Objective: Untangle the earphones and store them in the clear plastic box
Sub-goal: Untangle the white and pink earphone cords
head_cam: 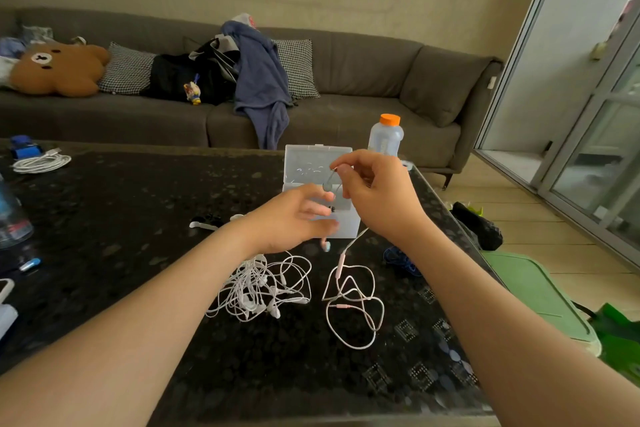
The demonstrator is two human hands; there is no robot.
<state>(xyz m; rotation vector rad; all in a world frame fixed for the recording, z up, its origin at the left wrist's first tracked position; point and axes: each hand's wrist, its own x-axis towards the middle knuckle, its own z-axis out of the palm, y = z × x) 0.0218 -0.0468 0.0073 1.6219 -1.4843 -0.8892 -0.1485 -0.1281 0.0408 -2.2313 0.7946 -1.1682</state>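
A clear plastic box (313,163) stands open on the dark table, its lid upright behind. My right hand (377,194) is raised in front of it and pinches the pink earphones' cable near an earbud (327,185). The rest of the pink earphones (353,302) trails down and lies in loose loops on the table. A second pink-and-blue earbud (325,245) hangs just below my left hand (294,218), which hovers with relaxed, spread fingers in front of the box. A tangled bunch of white earphones (259,288) lies under my left wrist.
A bottle with an orange cap (386,135) stands behind the box. A coiled white cable (41,162) and a blue item (22,146) lie far left. Small black-and-white earbuds (206,221) sit left of the box. The table's right edge (460,229) drops to the floor; a sofa (346,107) lies beyond.
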